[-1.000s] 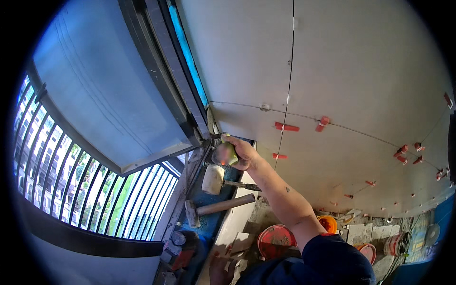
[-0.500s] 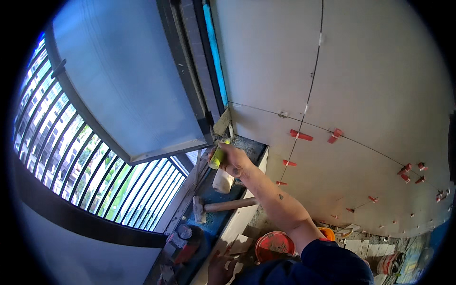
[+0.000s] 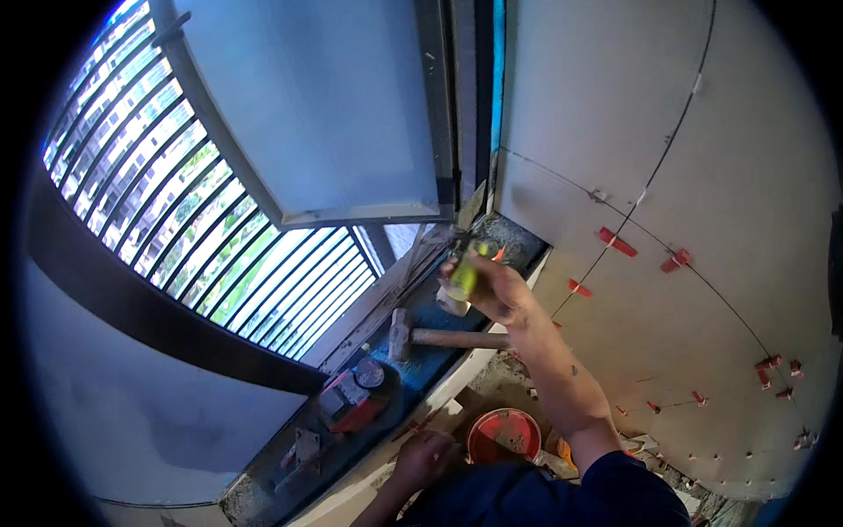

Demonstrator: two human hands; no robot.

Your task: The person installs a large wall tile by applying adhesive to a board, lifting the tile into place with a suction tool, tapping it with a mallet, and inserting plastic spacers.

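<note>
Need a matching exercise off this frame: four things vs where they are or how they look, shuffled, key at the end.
1. Trowel
2. Hammer
3. Bucket
4. Wedges

A. round and red
B. along the joints of the wall
C. in the right hand
D. head resting on the blue ledge

Pairs: 1-C, 2-D, 3-A, 4-B

Yellow-green cylindrical object [image 3: 462, 280]: in right hand [image 3: 499, 285] | brown wooden-handled hammer [image 3: 458, 338]: across long blue ledge [image 3: 420, 373] | round red bucket [image 3: 479, 436]: to right of the ledge
</note>
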